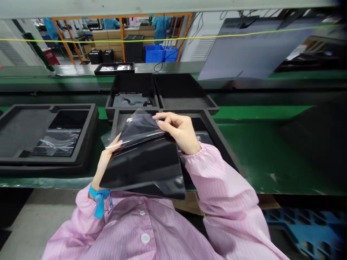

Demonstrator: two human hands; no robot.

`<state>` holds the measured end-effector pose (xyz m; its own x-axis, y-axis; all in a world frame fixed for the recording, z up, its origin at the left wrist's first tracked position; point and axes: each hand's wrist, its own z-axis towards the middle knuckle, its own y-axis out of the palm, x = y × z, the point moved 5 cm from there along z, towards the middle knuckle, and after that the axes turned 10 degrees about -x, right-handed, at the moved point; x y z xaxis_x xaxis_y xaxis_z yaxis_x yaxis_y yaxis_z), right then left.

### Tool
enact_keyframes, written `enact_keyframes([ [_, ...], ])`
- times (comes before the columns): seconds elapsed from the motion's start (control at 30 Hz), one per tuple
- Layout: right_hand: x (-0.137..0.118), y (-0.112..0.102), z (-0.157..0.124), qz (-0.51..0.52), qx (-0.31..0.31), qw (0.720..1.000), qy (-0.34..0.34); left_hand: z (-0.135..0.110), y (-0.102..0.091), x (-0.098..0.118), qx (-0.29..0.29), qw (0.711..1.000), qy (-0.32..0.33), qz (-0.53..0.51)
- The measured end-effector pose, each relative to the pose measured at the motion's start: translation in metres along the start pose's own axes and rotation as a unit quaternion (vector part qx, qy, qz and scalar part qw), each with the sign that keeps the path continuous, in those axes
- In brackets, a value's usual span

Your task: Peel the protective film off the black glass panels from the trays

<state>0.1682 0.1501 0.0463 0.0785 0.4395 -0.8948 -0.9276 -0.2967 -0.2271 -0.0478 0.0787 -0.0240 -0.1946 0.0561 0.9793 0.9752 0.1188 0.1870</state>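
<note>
A dark glossy screen panel (146,162) is held tilted close to my chest, above the front foam tray (219,133). Clear protective film (139,124) stands partly lifted off its far side. My right hand (180,131) pinches the film's upper right corner between thumb and fingers. My left hand (107,159) grips the panel's left edge, its fingers partly hidden behind the panel and film. A blue wrist strap (99,198) is on my left wrist.
Another foam tray (90,133) at left holds a film-covered dark panel (63,131). Behind my hands, one black tray (108,103) contains a part with a cable, beside a second black tray (215,108). A yellow cord (211,36) crosses overhead. People in blue work in the background.
</note>
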Motion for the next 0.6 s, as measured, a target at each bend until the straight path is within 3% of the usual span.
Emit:
enact_keyframes([
  [0.13, 0.011, -0.003, 0.003, 0.038, 0.024, 0.998, -0.034, -0.013, 0.023, 0.023, 0.001, 0.997, 0.020, -0.073],
  [0.27, 0.011, -0.004, 0.004, 0.023, 0.035, 0.998, -0.050, -0.021, 0.038, 0.032, -0.023, 0.990, 0.014, -0.139],
  [0.47, 0.010, -0.001, 0.003, 0.014, 0.038, 0.997, -0.064, -0.023, 0.029, 0.029, 0.000, 0.989, 0.013, -0.144],
  [0.6, 0.013, 0.015, 0.019, 0.014, -0.002, 0.999, -0.045, -0.013, 0.010, 0.022, 0.030, 0.991, -0.002, -0.131],
])
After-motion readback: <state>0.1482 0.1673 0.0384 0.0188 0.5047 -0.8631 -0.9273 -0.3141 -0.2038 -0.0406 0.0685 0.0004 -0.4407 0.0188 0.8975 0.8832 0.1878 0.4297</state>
